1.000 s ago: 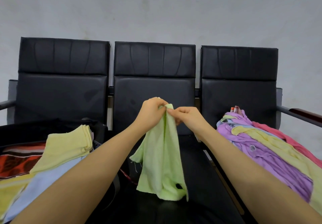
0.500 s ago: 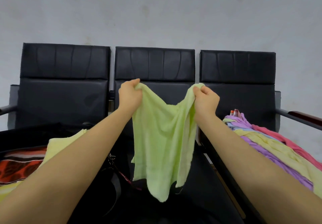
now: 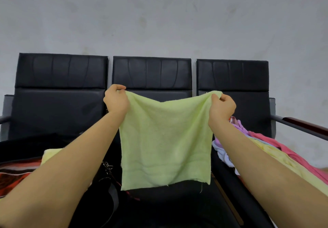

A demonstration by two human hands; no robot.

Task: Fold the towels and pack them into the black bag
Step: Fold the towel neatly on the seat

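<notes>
In front of the middle seat (image 3: 152, 93) of the black bench, hanging spread flat in the air: the light green towel (image 3: 166, 142), held up by its two top corners, lower edge dangling free just above the seat cushion. Judging by the sag along the top edge and the soft ripples near the hem, handling as light, thin and limp, not slippery, frayed at the bottom; best taken at the corners or along an edge, since anything let go is likely to droop at once. Pinching the top left corner between thumb and curled fingers: the left hand (image 3: 116, 100). Gripping the top right corner the same way, fingers closed over the cloth: the right hand (image 3: 222, 106). Lying to the right, a heap of unfolded towels (image 3: 266, 149); sitting low at the left, the black bag (image 3: 26, 146) with a folded yellow towel (image 3: 50, 154) on it.
</notes>
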